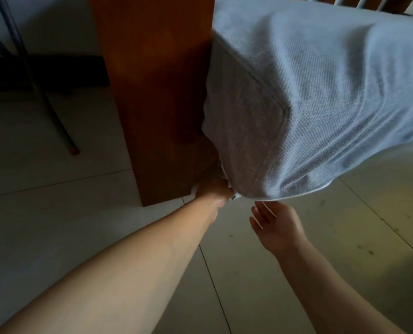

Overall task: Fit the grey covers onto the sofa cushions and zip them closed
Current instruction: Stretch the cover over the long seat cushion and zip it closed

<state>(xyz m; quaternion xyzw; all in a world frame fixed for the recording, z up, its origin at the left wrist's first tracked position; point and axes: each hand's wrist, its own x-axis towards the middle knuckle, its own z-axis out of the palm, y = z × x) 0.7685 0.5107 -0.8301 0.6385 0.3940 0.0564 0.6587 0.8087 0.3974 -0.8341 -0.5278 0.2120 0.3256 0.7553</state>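
Left hand grips the grey cover at its downward-pointing corner; right hand open below.

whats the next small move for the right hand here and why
Probably bring the right hand up to hold the lower edge of the grey cover. That hand hangs open just below the edge, holding nothing, while the left hand grips the corner by the wooden panel. Steadying the fabric should ease the pull.

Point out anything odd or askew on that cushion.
The grey cover hangs slack at the cushion's lower corner, with white material poking out beside the left hand gripping there. The right hand hovers open below the edge.
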